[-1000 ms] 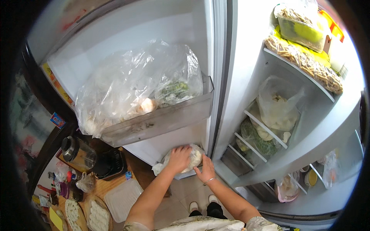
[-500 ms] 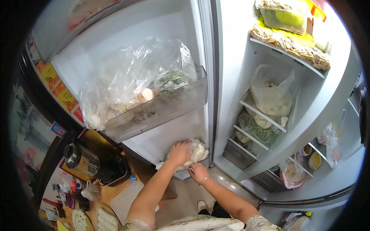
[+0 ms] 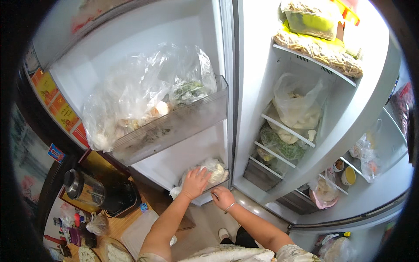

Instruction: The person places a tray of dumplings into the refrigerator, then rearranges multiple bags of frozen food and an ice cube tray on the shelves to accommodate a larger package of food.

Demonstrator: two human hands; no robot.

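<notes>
A: Hands?
B: Left hand [image 3: 194,180] flat, fingers spread on the white bag [image 3: 212,171] in the lowest door bin [image 3: 205,192]. Right hand [image 3: 222,197] curled at the bin edge; can't tell if gripping.
A: Bag contents?
B: Unclear. Crinkled clear bags [image 3: 144,94] fill the upper door shelf [image 3: 174,126]; yellow-red stickers [image 3: 61,111] left, wooden floor [image 3: 131,214] below.

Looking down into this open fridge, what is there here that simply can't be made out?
- Head view: what the white bag in the lower door bin holds; the left hand covers part and the plastic is cloudy.
- Whether the right hand grips the bin edge or only touches it; its fingers curl out of sight.
- Contents of the upper door bin, blurred by crumpled clear bags.
- The top shelf's container, cut off by the picture's rim.
</notes>
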